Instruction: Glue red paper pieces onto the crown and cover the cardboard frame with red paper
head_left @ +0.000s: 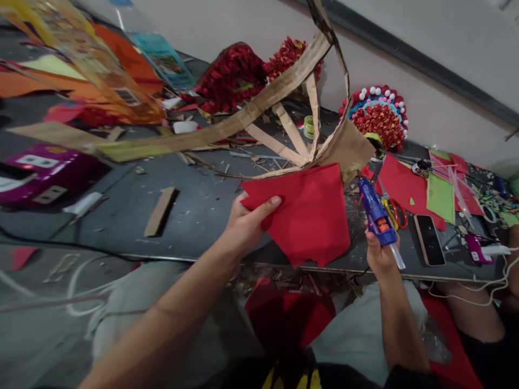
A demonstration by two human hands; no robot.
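Observation:
My left hand [253,219] pinches the left edge of a red sheet [310,210], thumb on top and fingers underneath. The sheet's upper edge meets a curved cardboard frame [227,127] with several strips fanning inside it. In my right hand [381,251] is a blue glue gun [376,210], its nozzle pointing up toward the brown cardboard piece [351,148] at the frame's right end. A clear glue stick sticks out of the gun's back. Scissors [395,210] with yellow and red handles lie just right of the gun.
A phone [430,240] lies near the table's [194,216] front edge. On the left are a purple device [52,173], a bottle [117,75] and a cardboard strip [159,212]. Red decorated pieces [235,75] stand behind. Another person's leg [474,310] shows at lower right.

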